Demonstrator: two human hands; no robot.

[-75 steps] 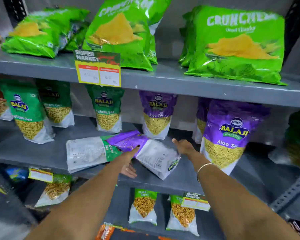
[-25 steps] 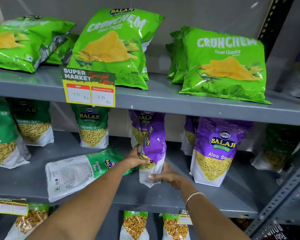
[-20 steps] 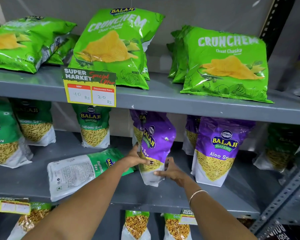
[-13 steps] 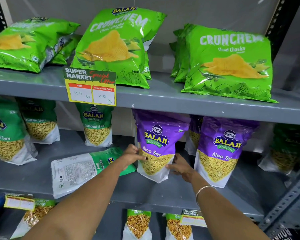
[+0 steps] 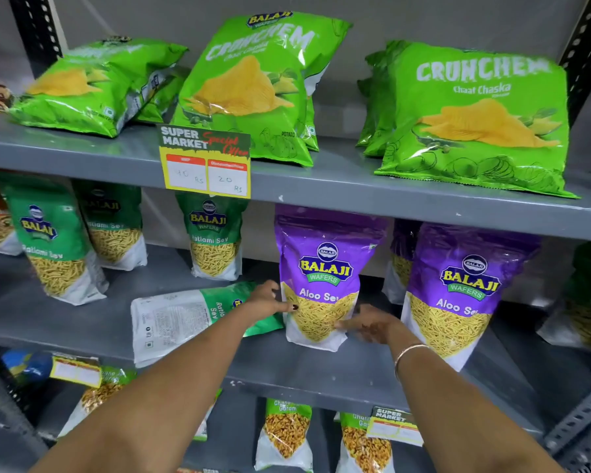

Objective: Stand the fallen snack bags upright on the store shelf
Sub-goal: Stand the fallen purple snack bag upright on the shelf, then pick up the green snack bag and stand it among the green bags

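A purple Aloo Sev bag (image 5: 323, 268) stands upright, front out, on the grey middle shelf (image 5: 287, 367). My left hand (image 5: 270, 298) presses its lower left edge, thumb across the front. My right hand (image 5: 369, 324) holds its lower right corner. To the left, a green Ratlami Sev bag (image 5: 185, 319) lies flat on its face, back label up, partly under my left forearm. Another purple Aloo Sev bag (image 5: 458, 291) stands upright to the right.
Green Ratlami Sev bags (image 5: 52, 244) (image 5: 214, 237) stand further back on the left. Crunchem chip bags (image 5: 475, 114) lean on the top shelf behind a price tag (image 5: 205, 162). Chana bags (image 5: 285, 435) stand on the lower shelf. A slotted post (image 5: 577, 421) rises at right.
Both hands lifted the purple bag from lying flat, turned it front out and set it upright on the shelf. The green bag has stayed flat.
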